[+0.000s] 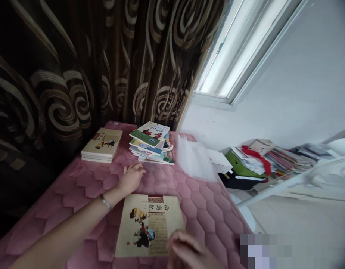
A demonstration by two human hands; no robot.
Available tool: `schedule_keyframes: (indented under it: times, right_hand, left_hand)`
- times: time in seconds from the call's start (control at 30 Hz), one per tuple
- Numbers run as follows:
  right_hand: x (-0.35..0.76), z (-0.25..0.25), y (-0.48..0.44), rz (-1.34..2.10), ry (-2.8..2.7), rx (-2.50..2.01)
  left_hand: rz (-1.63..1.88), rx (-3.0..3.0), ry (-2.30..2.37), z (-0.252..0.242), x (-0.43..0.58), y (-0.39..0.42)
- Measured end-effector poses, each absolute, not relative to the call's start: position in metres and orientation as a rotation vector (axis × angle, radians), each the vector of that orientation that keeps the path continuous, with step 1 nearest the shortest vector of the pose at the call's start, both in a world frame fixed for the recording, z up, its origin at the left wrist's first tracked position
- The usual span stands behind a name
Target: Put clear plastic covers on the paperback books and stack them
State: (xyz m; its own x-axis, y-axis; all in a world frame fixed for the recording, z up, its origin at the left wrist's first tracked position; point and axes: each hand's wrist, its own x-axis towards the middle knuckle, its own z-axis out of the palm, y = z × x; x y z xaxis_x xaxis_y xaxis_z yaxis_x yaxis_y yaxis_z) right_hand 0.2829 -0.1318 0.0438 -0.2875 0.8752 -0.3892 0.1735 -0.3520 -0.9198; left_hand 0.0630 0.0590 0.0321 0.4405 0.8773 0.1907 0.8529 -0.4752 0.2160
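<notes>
A cream-coloured book [158, 224] with painted figures and Chinese characters on its cover lies flat on the pink quilted surface [90, 183]. Just beyond its far edge, my left hand [134, 177] hovers or rests over the quilting, fingers loosely apart and nothing in them. My right hand [189, 249] is at the book's near right corner, overlapping it in view. Motion smears its fingers, and I cannot tell whether they touch the cover. Farther off, a neat stack of similar cream books [102, 145] stands on the left, beside an uneven pile of thin booklets [151, 144].
Clear plastic sleeves [193, 158] lie along the right edge, by a white box [219, 160]. Past that edge are a green bag [241, 162] and piled papers [291, 160]. A patterned curtain [119, 63] hangs behind, with a window [231, 45] to its right.
</notes>
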Motion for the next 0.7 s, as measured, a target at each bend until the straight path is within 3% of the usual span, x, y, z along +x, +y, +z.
schedule_keyframes:
  times: [0.17,0.33,0.7]
  right_hand:
    - [0.265,0.049,-0.061,1.2,-1.476,-1.434]
    - [0.259,0.013,-0.03,0.751,-1.764,-1.574]
    - [0.257,0.007,-0.035,0.41,-1.909,-1.598]
  left_hand:
    - [0.254,2.681,1.214,0.03,0.057,0.017]
    - [0.155,2.775,1.37,0.036,0.048,0.013]
    - [0.126,2.897,1.215,0.034,0.062,0.02]
